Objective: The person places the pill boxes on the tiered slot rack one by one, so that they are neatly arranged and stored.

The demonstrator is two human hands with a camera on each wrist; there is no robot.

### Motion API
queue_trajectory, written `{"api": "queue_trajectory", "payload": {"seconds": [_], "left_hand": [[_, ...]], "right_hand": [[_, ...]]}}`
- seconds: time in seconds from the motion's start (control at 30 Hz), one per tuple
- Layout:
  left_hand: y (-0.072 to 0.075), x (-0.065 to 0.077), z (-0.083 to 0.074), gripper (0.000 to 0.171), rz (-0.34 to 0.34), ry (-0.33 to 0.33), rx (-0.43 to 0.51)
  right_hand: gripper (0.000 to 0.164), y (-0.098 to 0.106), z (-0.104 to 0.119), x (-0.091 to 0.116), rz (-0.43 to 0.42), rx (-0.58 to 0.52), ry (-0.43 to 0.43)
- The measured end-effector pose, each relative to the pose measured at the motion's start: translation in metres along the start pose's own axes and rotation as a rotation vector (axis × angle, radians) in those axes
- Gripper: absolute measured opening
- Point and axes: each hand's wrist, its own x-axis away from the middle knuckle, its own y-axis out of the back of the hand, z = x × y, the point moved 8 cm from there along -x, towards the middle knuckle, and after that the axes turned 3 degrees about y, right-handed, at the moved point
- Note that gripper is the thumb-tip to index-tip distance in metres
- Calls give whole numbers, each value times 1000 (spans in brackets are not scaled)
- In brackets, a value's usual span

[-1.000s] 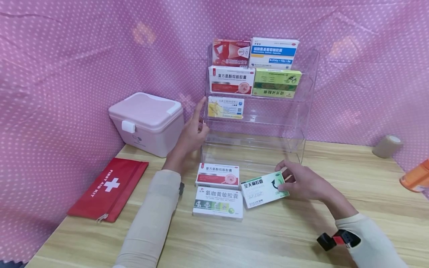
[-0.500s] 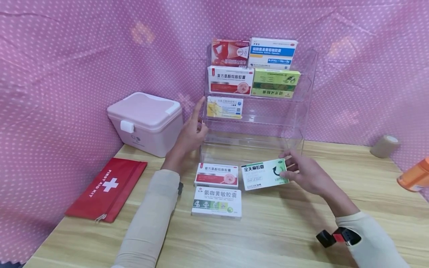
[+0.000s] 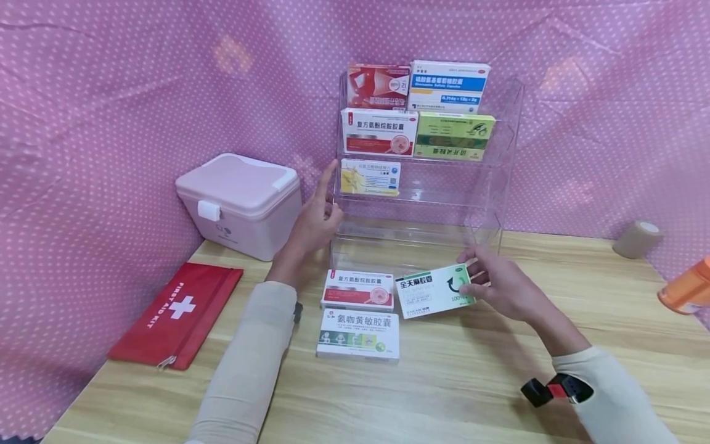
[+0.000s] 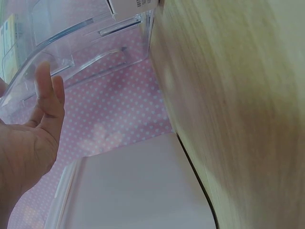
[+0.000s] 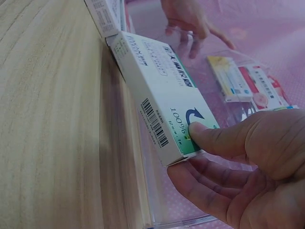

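Observation:
My right hand (image 3: 507, 287) pinches a white-and-green medicine box (image 3: 432, 291) by its right end, thumb on the printed face and fingers behind. In the right wrist view the box (image 5: 159, 95) is tilted, its far end close to another carton. My left hand (image 3: 313, 225) is at the left side of a clear acrylic display rack (image 3: 444, 185), index finger extended up along its edge. On the table before the rack lie a red-and-white medicine box (image 3: 359, 288) and, nearer, a white box with a green band (image 3: 357, 334).
Several medicine boxes stand on the rack's upper tiers, including a yellow-and-white one (image 3: 370, 177) and a green one (image 3: 455, 135). A pink lidded case (image 3: 244, 203) and a red first aid pouch (image 3: 177, 314) are at left. A tan roll (image 3: 638, 239) and an orange bottle (image 3: 688, 288) sit at right.
My right hand has lifted the white-and-green box up and toward the rack, then shifted it slightly left and down. My left hand has stayed at the rack's side.

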Motion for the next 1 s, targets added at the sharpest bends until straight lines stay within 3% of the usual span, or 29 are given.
{"api": "queue_trajectory", "payload": {"seconds": [0.43,1.0], "left_hand": [[-2,-1,-2,96,-6,-31,-6],[0,0,1,95,-12,-14,-15]], "right_hand": [[40,-3,-4,3,20,42,-19],[46,4,2,-1,-15,34,4]]}}
